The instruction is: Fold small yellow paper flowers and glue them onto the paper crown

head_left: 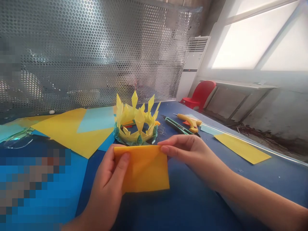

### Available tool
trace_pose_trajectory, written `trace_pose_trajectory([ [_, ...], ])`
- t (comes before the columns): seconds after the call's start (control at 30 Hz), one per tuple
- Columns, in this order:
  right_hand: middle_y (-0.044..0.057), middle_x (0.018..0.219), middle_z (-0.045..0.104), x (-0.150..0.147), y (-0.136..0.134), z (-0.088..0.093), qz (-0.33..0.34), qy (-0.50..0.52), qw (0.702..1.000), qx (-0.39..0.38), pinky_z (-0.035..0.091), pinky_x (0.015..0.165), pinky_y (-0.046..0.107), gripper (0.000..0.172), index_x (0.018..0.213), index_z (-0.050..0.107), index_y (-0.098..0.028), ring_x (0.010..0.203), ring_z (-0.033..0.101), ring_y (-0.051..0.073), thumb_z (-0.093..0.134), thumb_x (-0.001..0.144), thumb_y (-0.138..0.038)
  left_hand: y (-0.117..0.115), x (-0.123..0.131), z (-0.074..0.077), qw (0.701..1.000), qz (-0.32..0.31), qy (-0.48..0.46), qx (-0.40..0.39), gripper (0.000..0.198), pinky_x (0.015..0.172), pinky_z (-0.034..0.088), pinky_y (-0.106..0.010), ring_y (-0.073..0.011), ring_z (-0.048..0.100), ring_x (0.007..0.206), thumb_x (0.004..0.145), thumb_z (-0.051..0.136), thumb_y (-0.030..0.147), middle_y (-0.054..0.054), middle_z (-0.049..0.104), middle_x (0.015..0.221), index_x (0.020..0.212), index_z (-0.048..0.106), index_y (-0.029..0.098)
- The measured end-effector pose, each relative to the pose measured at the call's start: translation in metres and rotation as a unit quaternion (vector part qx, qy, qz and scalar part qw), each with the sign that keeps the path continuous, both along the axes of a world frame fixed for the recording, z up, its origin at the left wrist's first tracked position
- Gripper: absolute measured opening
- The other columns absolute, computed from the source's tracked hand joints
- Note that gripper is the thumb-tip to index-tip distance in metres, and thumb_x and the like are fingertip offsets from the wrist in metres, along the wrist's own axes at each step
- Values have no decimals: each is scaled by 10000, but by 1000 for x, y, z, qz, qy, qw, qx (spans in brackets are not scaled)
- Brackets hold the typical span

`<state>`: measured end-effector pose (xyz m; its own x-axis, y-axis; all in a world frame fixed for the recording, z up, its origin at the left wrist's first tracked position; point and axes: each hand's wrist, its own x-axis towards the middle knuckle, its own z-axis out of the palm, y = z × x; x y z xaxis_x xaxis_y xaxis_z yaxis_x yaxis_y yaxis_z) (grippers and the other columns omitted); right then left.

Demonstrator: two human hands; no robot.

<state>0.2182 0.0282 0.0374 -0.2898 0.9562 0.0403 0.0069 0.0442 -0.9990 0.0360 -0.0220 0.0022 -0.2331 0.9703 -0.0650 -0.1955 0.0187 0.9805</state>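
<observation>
A folded orange-yellow paper is held just above the blue table. My left hand pinches its left edge, thumb on top. My right hand pinches its top right corner between fingers and thumb. Just behind the paper stands a spiky yellow paper crown with a green-blue base.
Large yellow and light blue sheets lie at the left. A pair of scissors, a yellow glue gun and a yellow paper strip lie at the right. A perforated metal screen closes the back.
</observation>
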Motion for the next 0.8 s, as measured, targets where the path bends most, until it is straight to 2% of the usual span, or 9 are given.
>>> trace_pose_trajectory([
  [0.17,2,698,743,0,-1,0,-14,-5,1000,-8,542,581,178,170,626,726,-203,630,662,107,821,644,-343,-1,0,-1,999,10,23,19,275,549,443,-100,-104,509,674,774,685,532,41,525,735,822,637,265],
  [0.27,6,733,754,0,-2,-1,0,-39,999,12,548,588,193,154,690,758,-215,664,677,130,824,647,-347,-4,1,0,999,-5,35,17,310,510,416,-83,-95,431,613,774,676,549,56,448,681,753,584,254],
  [0.47,3,751,759,2,-7,-2,1,-116,989,93,546,624,206,130,721,763,-218,716,686,153,777,726,-347,-5,3,1,999,-24,44,-15,342,554,466,-132,-135,493,719,796,614,601,36,515,748,822,566,263],
  [0.53,4,749,757,2,-10,-3,-9,-163,973,162,541,617,206,128,744,754,-212,707,686,150,720,783,-329,-4,1,-1,997,-20,68,-18,363,581,475,-154,-147,509,754,804,586,622,29,526,769,852,566,263],
  [0.6,3,773,759,1,-12,-6,-19,-220,944,245,531,619,204,128,817,750,-208,697,686,140,644,839,-276,-2,-1,-4,994,-33,105,-10,377,570,464,-169,-149,500,729,816,561,632,30,518,749,840,559,256],
  [0.67,-8,792,761,0,-14,-8,-9,-269,916,296,517,610,197,161,898,743,-211,671,677,124,587,875,-245,-2,-2,-7,989,-56,140,12,365,536,430,-180,-140,477,668,844,534,611,38,498,706,796,548,249],
  [0.73,-25,772,756,-2,-15,-8,12,-294,907,302,497,579,185,173,887,735,-216,636,656,108,567,894,-255,-2,-1,-7,982,-75,169,33,355,505,388,-188,-129,456,614,876,504,577,46,483,668,756,540,245],
  [0.8,-40,720,740,-2,-14,-7,22,-297,911,285,481,560,175,178,800,721,-213,608,632,96,576,889,-265,-4,-1,-5,978,-89,182,50,346,496,368,-190,-125,452,596,888,494,556,49,491,654,740,541,247],
])
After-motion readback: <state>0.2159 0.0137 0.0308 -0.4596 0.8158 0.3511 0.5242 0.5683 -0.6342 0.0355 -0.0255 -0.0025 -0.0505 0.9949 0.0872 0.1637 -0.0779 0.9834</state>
